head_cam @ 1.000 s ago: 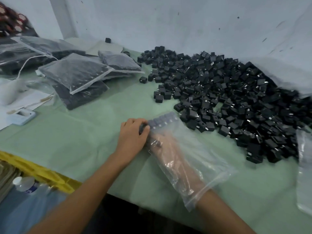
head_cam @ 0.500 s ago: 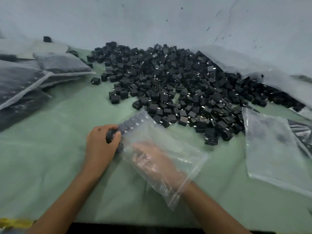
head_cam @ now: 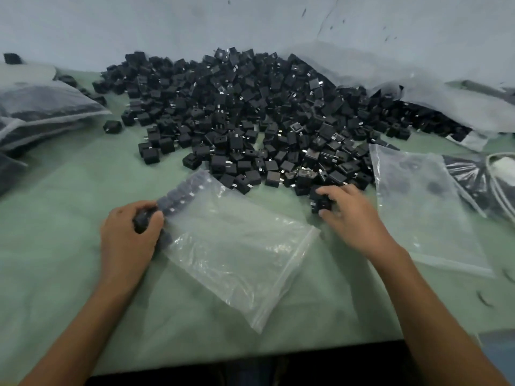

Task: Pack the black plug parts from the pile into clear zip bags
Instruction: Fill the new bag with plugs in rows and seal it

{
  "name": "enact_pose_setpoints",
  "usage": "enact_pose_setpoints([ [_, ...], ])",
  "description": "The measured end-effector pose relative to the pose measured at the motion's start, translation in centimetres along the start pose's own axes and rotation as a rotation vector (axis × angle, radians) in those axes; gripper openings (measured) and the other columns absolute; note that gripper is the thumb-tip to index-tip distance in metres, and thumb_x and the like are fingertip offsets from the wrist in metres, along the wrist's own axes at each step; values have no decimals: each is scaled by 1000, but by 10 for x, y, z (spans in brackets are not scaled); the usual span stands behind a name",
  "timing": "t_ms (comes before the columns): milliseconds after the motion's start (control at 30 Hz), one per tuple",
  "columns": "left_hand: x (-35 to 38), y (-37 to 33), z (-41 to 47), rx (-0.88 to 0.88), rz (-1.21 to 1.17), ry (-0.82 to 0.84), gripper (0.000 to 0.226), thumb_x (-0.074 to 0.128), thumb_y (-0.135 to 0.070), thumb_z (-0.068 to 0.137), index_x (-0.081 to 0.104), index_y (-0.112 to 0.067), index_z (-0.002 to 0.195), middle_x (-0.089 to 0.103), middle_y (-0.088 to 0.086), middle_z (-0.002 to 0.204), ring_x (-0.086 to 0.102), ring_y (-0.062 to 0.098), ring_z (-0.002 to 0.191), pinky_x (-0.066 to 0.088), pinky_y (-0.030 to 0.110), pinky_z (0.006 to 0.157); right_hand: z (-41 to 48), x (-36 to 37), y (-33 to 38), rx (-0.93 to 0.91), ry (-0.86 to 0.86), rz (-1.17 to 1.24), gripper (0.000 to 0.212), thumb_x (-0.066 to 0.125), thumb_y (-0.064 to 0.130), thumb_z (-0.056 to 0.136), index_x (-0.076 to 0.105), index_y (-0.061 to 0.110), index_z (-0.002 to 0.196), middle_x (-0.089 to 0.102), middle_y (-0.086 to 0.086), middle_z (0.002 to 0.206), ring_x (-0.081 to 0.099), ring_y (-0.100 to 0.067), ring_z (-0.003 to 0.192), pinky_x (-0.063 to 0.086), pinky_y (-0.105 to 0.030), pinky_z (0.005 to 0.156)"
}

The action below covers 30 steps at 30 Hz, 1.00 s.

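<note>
My left hand (head_cam: 131, 235) curls around the row of plug parts (head_cam: 181, 195) inside the clear zip bag (head_cam: 237, 246), lying flat near the tabletop's (head_cam: 55, 218) near edge. My right hand (head_cam: 354, 215) pinches loose plug parts (head_cam: 320, 203) at the pile's (head_cam: 250, 112) near side.

Left hand (head_cam: 129, 232) palm down, fingers and thumb curled round the near end of the row of plug parts (head_cam: 178, 195) through the zip bag (head_cam: 237, 246). Left forearm bare, comes in from lower left, wrist about straight. Right hand (head_cam: 354, 215) palm down, further forward and well apart from the left, fingers bent, fingertips and thumb pinching loose plug parts (head_cam: 322, 203). Right forearm bare, comes in from lower right.
</note>
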<state>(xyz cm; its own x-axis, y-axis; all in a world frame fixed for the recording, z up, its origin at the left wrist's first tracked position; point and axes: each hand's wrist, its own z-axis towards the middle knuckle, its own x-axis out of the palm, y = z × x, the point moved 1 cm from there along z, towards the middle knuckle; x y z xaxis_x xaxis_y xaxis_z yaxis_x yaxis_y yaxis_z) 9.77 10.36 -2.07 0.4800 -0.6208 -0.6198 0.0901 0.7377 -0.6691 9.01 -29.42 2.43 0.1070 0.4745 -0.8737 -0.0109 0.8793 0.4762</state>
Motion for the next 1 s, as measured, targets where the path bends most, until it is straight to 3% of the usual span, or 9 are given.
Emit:
enact_pose_setpoints([
  [167,-1,-1,0,13,-44,0,16,69,-24,90,73,-17,104,62,-8,95,54,9,92,47,37,90,-1,13,-8,28,-37,2,33,68,30,91,59,29,123,45,6,110,55,-19,99,46,-34,91],
  [300,-1,1,-1,-2,-64,-4,21,64,-32,88,73,-21,103,61,-11,94,54,7,91,48,36,90,-45,4,-4,82,-124,383,25,68,29,91,61,40,113,63,17,102,62,-2,91,48,-20,81],
  [400,-1,3,-1,-11,-78,4,22,63,-36,88,70,-25,105,59,-15,94,56,9,92,50,39,91,-86,4,10,108,24,715,33,72,18,89,61,35,116,69,7,95,64,-13,81,52,-27,72],
  [567,-1,2,-1,-43,-95,13,25,62,-41,86,70,-27,106,60,-13,96,60,16,95,52,45,93,-108,34,55,98,278,927,22,66,12,94,71,22,113,71,-10,96,63,-25,66,51,-29,53],
  [700,-1,1,-1,-46,-108,21,23,63,-38,87,71,-26,105,65,-7,101,61,20,99,51,49,96,-90,66,92,401,351,1321,23,58,16,97,70,7,114,70,-13,93,66,-18,73,57,-25,64],
  [800,-1,0,-1,-45,-102,22,18,67,-32,89,72,-26,106,65,-6,102,60,21,102,49,49,98,-65,76,113,409,429,1563,32,69,1,85,67,1,117,72,-12,107,71,-21,92,59,-25,77],
  [867,-2,0,-1,-41,-97,21,16,69,-28,90,72,-25,106,63,-8,100,59,20,102,49,47,98,-49,82,128,336,425,1469,28,66,-3,88,67,7,114,71,-10,110,72,-20,90,59,-25,75],
  [933,-2,0,-1,-37,-93,21,15,70,-26,90,72,-25,105,62,-9,99,59,20,102,49,45,97,-38,91,143,260,410,1234,22,62,10,96,65,10,118,70,-9,109,71,-18,77,60,-27,66],
  [1000,-2,-1,-2,-31,-90,16,15,70,-26,90,72,-24,105,61,-10,98,59,19,101,48,42,96,-27,97,154,74,399,948,26,58,23,99,64,15,123,68,-4,113,70,-13,82,60,-28,70],
])
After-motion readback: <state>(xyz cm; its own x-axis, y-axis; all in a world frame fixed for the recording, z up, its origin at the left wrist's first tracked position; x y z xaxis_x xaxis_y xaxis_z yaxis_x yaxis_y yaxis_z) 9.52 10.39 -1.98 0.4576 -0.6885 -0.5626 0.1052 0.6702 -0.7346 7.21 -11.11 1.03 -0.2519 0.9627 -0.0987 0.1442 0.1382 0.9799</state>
